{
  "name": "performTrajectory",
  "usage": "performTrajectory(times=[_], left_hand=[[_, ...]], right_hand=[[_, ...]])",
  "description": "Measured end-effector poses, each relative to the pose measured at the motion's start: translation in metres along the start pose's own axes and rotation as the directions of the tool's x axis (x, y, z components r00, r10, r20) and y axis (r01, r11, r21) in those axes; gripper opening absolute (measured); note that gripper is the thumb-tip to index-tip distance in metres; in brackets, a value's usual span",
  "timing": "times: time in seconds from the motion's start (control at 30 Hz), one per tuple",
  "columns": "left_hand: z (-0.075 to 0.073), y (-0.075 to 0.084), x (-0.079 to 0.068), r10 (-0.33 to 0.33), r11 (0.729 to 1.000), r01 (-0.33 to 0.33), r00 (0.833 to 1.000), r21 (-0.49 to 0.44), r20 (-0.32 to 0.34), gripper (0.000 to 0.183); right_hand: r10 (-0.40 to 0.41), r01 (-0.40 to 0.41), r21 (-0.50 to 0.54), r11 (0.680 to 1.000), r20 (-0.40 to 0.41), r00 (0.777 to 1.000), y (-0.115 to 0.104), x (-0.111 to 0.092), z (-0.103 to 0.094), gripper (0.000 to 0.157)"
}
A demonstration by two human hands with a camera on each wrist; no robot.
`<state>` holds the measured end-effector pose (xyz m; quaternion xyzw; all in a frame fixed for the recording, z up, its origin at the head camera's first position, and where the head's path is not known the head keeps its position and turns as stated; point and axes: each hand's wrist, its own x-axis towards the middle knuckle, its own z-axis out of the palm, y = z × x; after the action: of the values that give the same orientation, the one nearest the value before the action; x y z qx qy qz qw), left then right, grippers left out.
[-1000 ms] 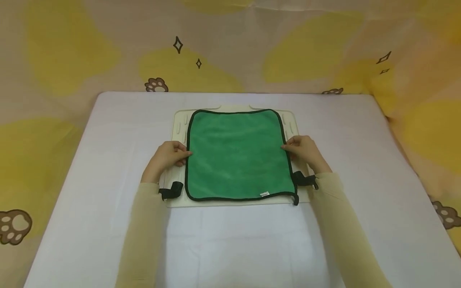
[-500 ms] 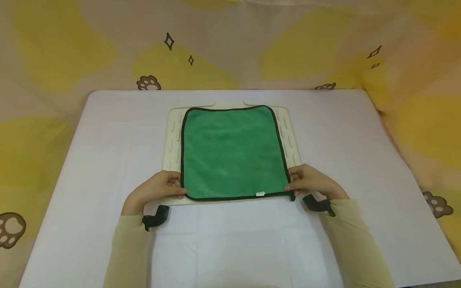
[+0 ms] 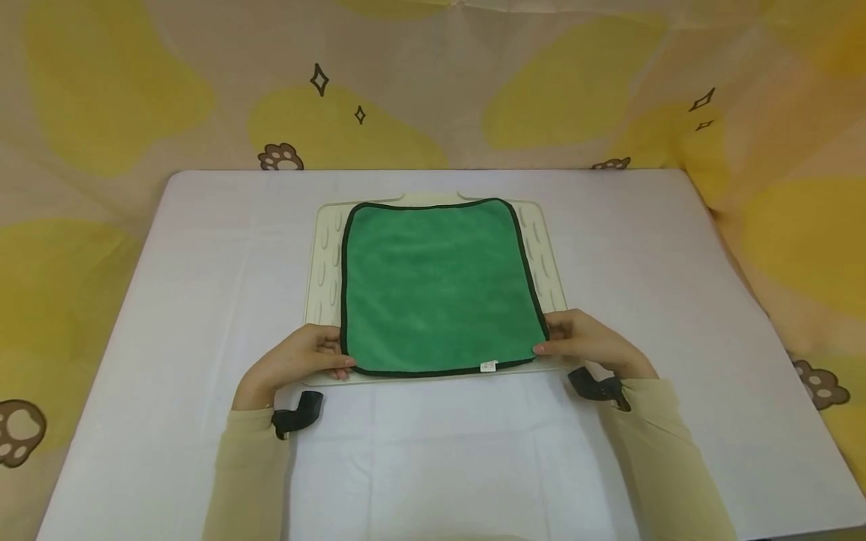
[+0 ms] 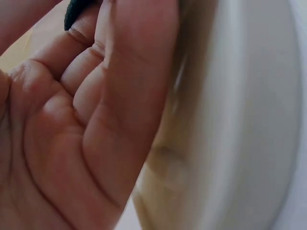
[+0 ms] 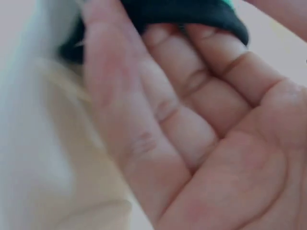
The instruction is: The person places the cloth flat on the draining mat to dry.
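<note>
A green cloth [image 3: 440,285] with a dark edge binding lies spread over a cream board [image 3: 325,263] with ridged sides. At its near left corner my left hand [image 3: 301,357] pinches the edge, thumb on top and fingers underneath. My right hand [image 3: 588,342] pinches the near right corner the same way. A small white tag [image 3: 489,367] shows on the near edge. In the right wrist view the dark binding [image 5: 192,14] lies over the fingers [image 5: 211,96]. The left wrist view shows the left palm and curled fingers [image 4: 86,81] close beside the board's pale rim [image 4: 259,120].
The board rests on a white-covered table [image 3: 433,466]. Behind and at the sides hangs a yellow and beige patterned cloth [image 3: 541,83]. A black wrist strap mount [image 3: 298,413] sits by the left sleeve, another mount [image 3: 598,385] by the right.
Both hands have come from the middle of the cloth's sides to its near corners. Over the last half second the near right corner has risen slightly in the right hand.
</note>
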<state>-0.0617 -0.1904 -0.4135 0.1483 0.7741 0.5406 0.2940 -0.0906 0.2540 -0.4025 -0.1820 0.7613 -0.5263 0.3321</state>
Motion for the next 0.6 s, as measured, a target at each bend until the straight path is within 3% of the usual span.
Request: performTrajectory(times=[0.23,0.43,0.6], left_hand=[[0.0,-0.002,-0.001,-0.011,1.0,0.011,1.0,0.028,-0.014,0.014],[0.0,-0.003,-0.001,-0.021,0.999,0.021,1.0,0.036,-0.016,0.012],[0.0,-0.002,-0.001,-0.015,0.999,0.016,1.0,0.045,-0.013,0.012]], right_hand=[[-0.041,0.042,0.036,0.998,-0.017,0.999,0.004,-0.001,0.007,0.024],[-0.093,0.097,0.069,0.993,-0.05,0.994,0.01,-0.001,0.012,0.025],[-0.056,0.049,-0.057,0.997,-0.138,0.989,0.007,0.0,0.018,0.032]])
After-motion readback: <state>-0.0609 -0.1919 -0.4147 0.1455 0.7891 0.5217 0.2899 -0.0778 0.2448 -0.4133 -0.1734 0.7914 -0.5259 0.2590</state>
